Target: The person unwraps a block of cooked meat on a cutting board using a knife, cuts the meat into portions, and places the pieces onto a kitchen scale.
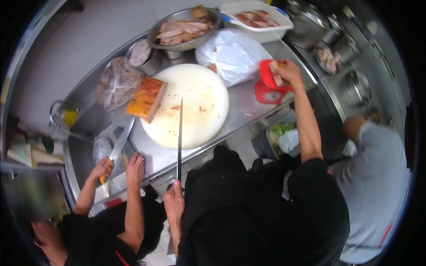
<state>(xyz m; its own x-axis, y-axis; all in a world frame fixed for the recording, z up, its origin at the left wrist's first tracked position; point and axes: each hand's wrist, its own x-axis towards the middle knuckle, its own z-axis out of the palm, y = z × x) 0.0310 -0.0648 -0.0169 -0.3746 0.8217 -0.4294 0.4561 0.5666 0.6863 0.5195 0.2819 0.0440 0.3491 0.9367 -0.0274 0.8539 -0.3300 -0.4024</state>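
Observation:
My left hand (174, 201) is closed round the handle of a long knife (180, 128), whose narrow blade points away from me over the round white cutting board (199, 115). Stretched out to the right, my right hand (289, 73) grips a piece of meat (278, 73) above the red pan (266, 74) of a small red scale (267, 95). Whether the meat rests on the pan, I cannot tell. A browned slab of meat (146, 97) lies on the board's left edge. Small brown scraps are scattered across the board.
A co-worker's hand (104, 168) at left holds a yellow-handled knife (123, 138). Behind the board stand a steel bowl of sliced meat (160, 44), a white plastic bag (235, 55) and a white tub (226, 9). Another person in a grey shirt (377, 177) is at right.

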